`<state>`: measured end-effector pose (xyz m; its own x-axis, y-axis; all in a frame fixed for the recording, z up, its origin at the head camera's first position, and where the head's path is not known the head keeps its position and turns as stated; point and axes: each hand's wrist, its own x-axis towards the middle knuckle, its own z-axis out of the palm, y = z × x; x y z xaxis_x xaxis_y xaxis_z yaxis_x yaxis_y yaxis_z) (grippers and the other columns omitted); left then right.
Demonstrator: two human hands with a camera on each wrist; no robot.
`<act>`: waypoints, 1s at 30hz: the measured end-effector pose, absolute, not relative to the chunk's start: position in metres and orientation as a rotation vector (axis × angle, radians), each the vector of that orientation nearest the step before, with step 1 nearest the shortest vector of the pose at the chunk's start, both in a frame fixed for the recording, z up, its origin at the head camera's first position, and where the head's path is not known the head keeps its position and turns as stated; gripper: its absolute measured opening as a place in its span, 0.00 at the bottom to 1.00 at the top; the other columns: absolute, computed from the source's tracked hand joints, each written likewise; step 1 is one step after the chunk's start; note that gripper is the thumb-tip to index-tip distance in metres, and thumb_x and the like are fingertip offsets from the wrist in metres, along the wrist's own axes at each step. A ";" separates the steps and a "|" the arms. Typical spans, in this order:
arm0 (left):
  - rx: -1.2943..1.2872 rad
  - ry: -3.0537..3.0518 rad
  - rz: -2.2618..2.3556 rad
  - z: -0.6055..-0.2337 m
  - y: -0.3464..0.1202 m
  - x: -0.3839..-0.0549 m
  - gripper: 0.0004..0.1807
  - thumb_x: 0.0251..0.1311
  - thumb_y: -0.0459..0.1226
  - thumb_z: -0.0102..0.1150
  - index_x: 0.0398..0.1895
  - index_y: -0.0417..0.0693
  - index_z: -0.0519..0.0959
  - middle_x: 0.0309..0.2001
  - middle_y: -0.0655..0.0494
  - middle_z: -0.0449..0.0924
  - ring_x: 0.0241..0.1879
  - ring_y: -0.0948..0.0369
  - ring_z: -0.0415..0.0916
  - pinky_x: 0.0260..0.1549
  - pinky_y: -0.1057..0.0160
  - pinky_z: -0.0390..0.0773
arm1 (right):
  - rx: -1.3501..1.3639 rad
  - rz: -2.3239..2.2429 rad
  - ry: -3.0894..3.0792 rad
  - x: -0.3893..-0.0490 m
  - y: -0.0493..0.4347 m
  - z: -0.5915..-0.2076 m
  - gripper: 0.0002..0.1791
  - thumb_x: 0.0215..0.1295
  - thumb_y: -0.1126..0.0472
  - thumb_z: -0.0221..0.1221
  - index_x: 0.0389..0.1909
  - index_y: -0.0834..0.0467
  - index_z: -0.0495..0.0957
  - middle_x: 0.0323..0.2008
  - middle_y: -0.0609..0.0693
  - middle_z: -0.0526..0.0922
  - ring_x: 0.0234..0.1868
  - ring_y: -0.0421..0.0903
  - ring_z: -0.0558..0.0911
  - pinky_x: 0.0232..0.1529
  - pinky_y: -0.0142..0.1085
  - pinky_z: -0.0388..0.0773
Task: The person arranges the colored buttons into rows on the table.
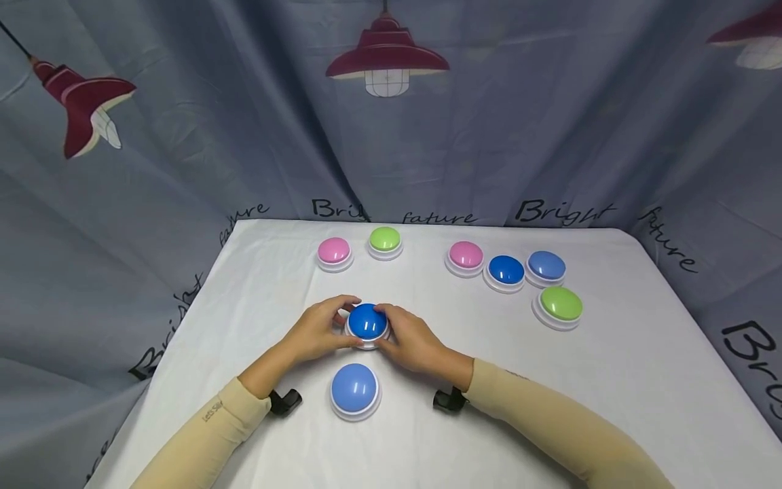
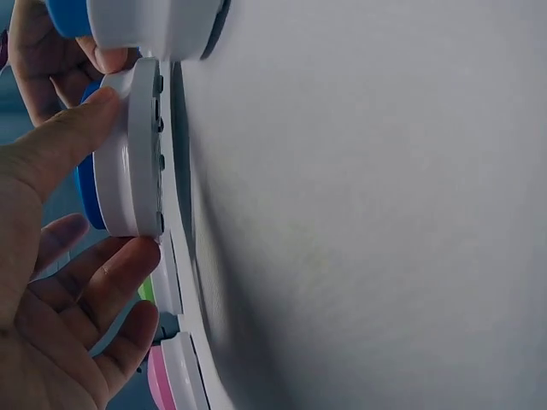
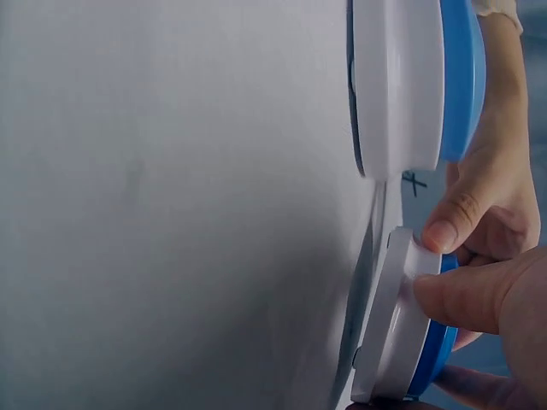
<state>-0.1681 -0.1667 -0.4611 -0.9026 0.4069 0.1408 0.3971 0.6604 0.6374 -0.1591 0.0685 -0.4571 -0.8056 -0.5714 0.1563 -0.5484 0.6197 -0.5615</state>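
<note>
Both hands hold a dark blue dome button [image 1: 367,321] with a round white base, near the middle of the white table. My left hand [image 1: 315,331] grips its left side, the thumb on the near side of the base [image 2: 115,171] and the fingers toward the far side. From the right, my right hand [image 1: 418,341] grips it with thumb and fingers. In the left wrist view, small feet show under the base, with a gap above the cloth. The right wrist view shows it tilted. A light blue button [image 1: 354,388] sits just in front of the hands.
At the back left stand a pink button [image 1: 334,250] and a green button [image 1: 385,239]. Grouped at the right are another pink button [image 1: 466,255], a dark blue one [image 1: 506,270], a light blue one [image 1: 546,265] and a green one [image 1: 561,303]. A printed curtain [image 1: 391,149] hangs behind the table.
</note>
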 end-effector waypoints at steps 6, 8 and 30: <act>0.681 2.860 1.046 -0.459 -0.167 -0.161 0.43 0.40 0.54 0.80 0.63 0.55 0.74 0.50 0.61 0.81 0.40 0.67 0.77 0.39 0.62 0.78 | -0.987 -0.951 2.782 -0.152 0.069 -0.457 0.34 0.62 0.59 0.68 0.65 0.65 0.67 0.61 0.59 0.75 0.62 0.53 0.75 0.62 0.45 0.71; 0.679 2.858 1.043 -0.459 -0.167 -0.159 0.43 0.40 0.54 0.80 0.62 0.54 0.75 0.49 0.61 0.81 0.39 0.67 0.77 0.39 0.62 0.78 | -1.003 -0.944 2.781 -0.150 0.068 -0.456 0.34 0.62 0.59 0.68 0.65 0.65 0.67 0.60 0.59 0.76 0.62 0.53 0.75 0.62 0.45 0.71; 0.712 2.781 1.038 -0.463 -0.168 -0.150 0.41 0.41 0.52 0.81 0.61 0.55 0.74 0.49 0.61 0.79 0.39 0.68 0.78 0.40 0.64 0.79 | -1.039 -0.867 2.782 -0.133 0.072 -0.457 0.34 0.62 0.61 0.68 0.67 0.63 0.66 0.60 0.58 0.75 0.62 0.52 0.75 0.61 0.43 0.72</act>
